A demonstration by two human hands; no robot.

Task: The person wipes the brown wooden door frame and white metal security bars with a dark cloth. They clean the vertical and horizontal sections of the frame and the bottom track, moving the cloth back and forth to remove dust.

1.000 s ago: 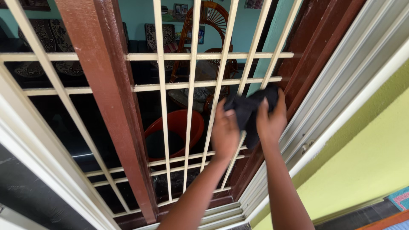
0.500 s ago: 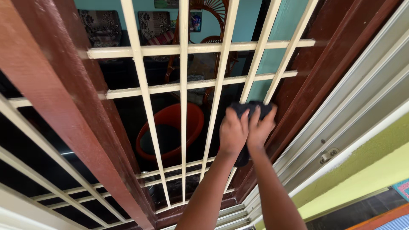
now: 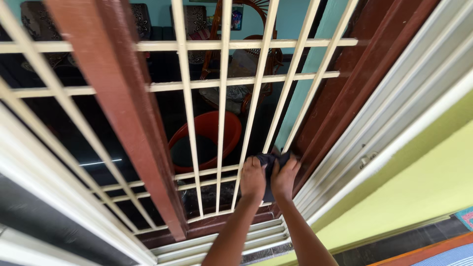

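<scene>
Window grille (image 3: 224,81) of cream bars fills the view, set in a dark red-brown wooden frame (image 3: 123,118). Near the grille's lower right, a dark cloth (image 3: 271,162) wraps one upright bar, whose long axis runs near vertical. Left hand (image 3: 253,178) and right hand (image 3: 284,176) flank it, both closed on the cloth, equally near. Behind the grille: an orange tub (image 3: 207,140).

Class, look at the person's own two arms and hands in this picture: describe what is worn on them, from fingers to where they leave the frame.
Both forearms are bare to the bottom edge; no sleeve shows. The left hand and right hand wear no gloves. No watch, bracelet or ring is visible from this view.
</scene>
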